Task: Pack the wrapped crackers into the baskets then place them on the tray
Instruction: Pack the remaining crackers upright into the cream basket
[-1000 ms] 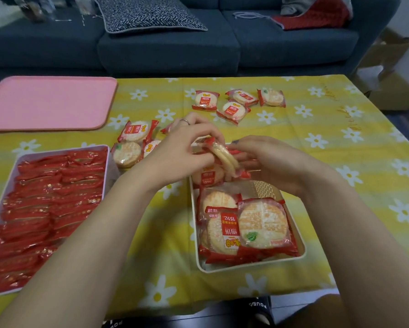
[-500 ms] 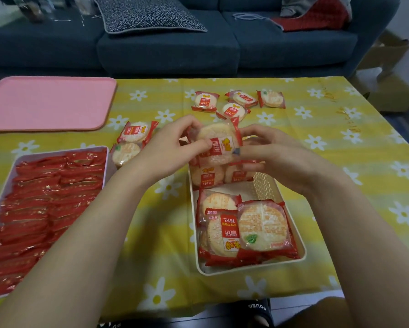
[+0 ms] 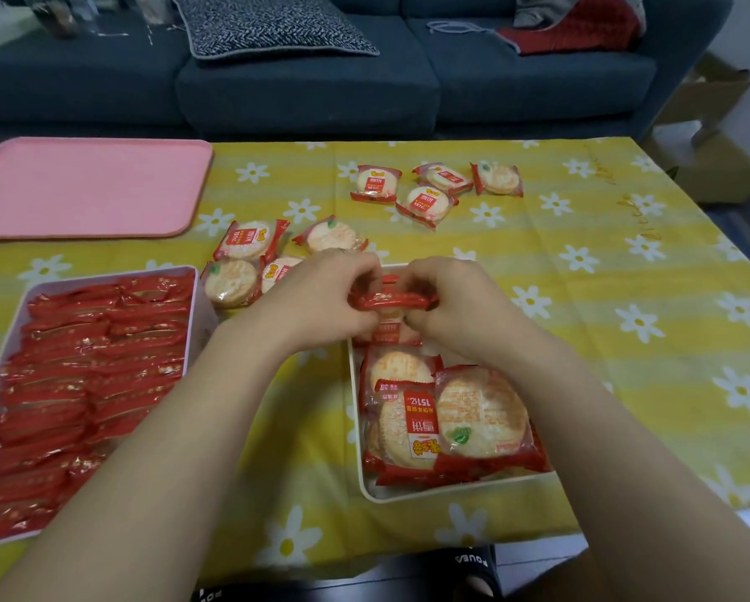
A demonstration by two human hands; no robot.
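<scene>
Two hands, left hand point(image 3: 321, 293) and right hand point(image 3: 456, 302), pinch one cracker pack point(image 3: 388, 301) edge-on over the far end of the white basket point(image 3: 356, 432), with the pink tray point(image 3: 86, 189) well apart on the tabletop point(image 3: 625, 319).

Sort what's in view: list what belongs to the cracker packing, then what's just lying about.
Job: held cracker packet, left hand, right hand, white basket, full basket, loose packets, far packets, pink tray.
Lying about: patterned cushion, red cloth, cardboard box.
</scene>
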